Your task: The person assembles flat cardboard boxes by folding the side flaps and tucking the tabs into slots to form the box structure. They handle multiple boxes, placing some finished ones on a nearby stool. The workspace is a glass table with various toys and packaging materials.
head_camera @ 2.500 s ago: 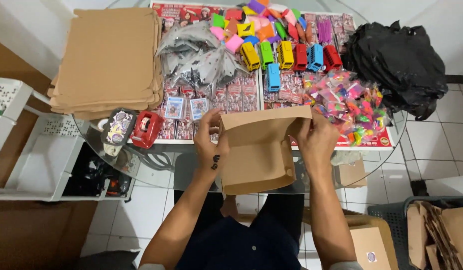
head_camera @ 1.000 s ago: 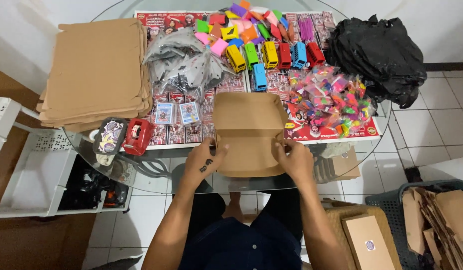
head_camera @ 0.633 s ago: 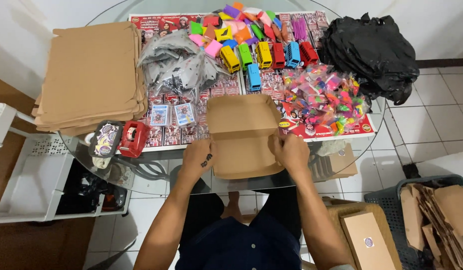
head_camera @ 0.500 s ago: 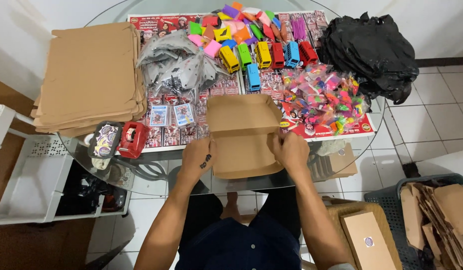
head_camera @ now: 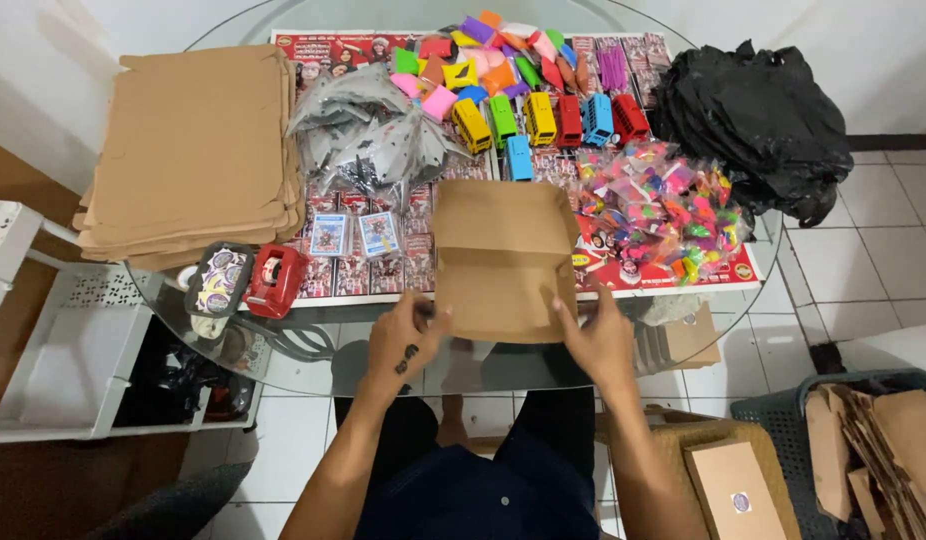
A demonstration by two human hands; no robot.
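A white plastic rack (head_camera: 53, 340) stands at far left beside the round glass bench (head_camera: 313, 365), where a stack of flat brown cardboard sheets (head_camera: 193, 150) lies at about ten o'clock from the person's hands. Just below the stack sit a round printed tape roll (head_camera: 218, 282) and a red tape dispenser (head_camera: 275, 280), touching side by side, with two small card packets (head_camera: 353, 233) to their right. A heap of grey plastic bags (head_camera: 368, 135) rests at eleven o'clock. At the bench's near edge the left hand (head_camera: 408, 335) pinches the lower left corner of a folded brown cardboard box (head_camera: 505, 258), fingers closed on the board; the right hand (head_camera: 595, 335) grips the lower right corner the same way. The box lies flat on the bench between the two hands, its long axis running from six to twelve o'clock, its flap end pointing away from the person toward twelve. Beyond it, a row of coloured toy buses (head_camera: 548, 122) lines up at twelve o'clock, with a pile of bright small toys in clear packets (head_camera: 663, 205) at two o'clock and a crumpled black plastic bag (head_camera: 758, 125) farther right. On the floor at far right, a basket of cardboard scraps (head_camera: 873, 450).
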